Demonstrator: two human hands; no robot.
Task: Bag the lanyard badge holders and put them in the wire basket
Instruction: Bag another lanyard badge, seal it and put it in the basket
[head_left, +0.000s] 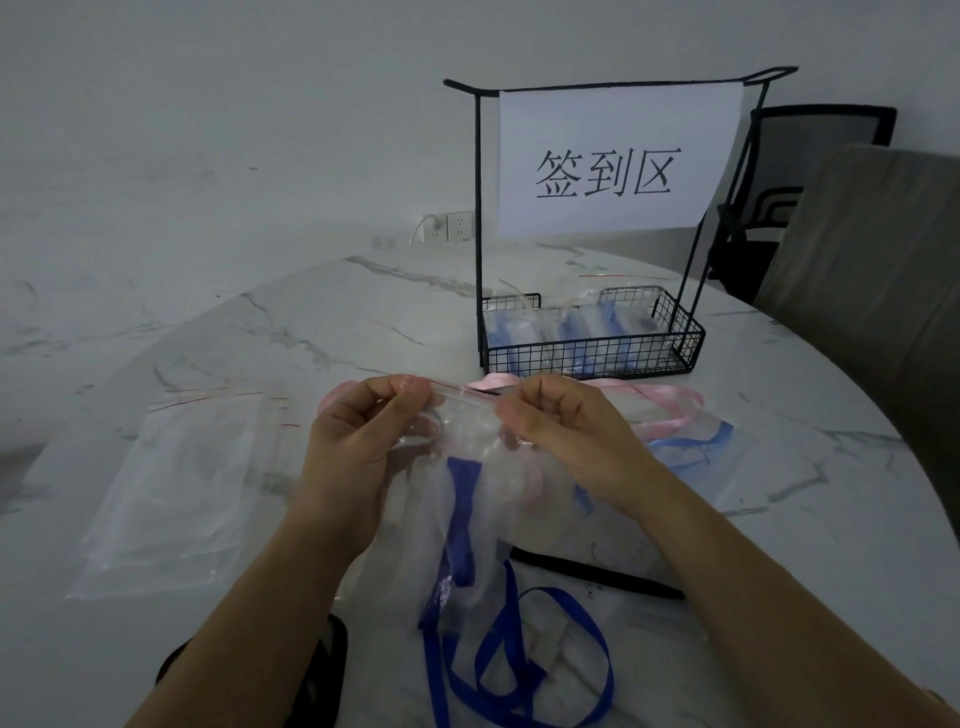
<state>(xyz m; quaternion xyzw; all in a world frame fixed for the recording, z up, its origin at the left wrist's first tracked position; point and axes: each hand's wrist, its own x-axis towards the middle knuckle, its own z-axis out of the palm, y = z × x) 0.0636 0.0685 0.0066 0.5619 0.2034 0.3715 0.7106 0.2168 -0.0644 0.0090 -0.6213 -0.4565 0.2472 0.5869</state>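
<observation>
We're looking at a sign-in desk, by every sign set up in an office or meeting room. Right of centre, up high, a white paper sign (618, 161) hangs from a black wire frame, printed 签到区, meaning sign-in area. Just beneath it, the wire basket (592, 358) holds bagged lanyards (566, 332). It all stands on a round marble-pattern table (322, 322). At the far right, a black mesh office chair (810, 135) sits behind a grey padded chair back (893, 260). In the centre background, low on the plain pale wall (208, 104), there's a wall socket (449, 227) with a white plug in it. At the left of the frame, clear zip bags (182, 483) lie flat on the tabletop.
</observation>
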